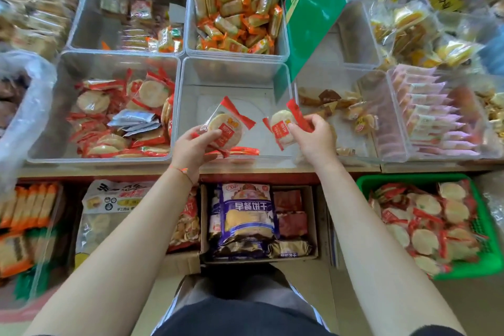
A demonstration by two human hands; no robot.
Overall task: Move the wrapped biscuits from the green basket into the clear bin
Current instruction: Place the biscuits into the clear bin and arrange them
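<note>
Both hands are over the near edge of the clear bin (234, 73) in the middle of the shelf. My left hand (195, 144) grips a round biscuit in a clear wrapper with red ends (227, 124). My right hand (313, 139) pinches a second wrapped biscuit (282, 125) by its red end. One more red-wrapped biscuit (244, 150) lies on the bin's floor near the front wall. The green basket (485, 215) sits low at the right, holding several of the same wrapped biscuits.
Other clear bins surround the middle one: round red-wrapped biscuits (114, 117) to the left, orange-wrapped snacks (237, 16) behind, pink packets (428, 109) to the right. A green sign (311, 8) leans over the bins. A cardboard box (259, 226) of bagged biscuits stands below the shelf.
</note>
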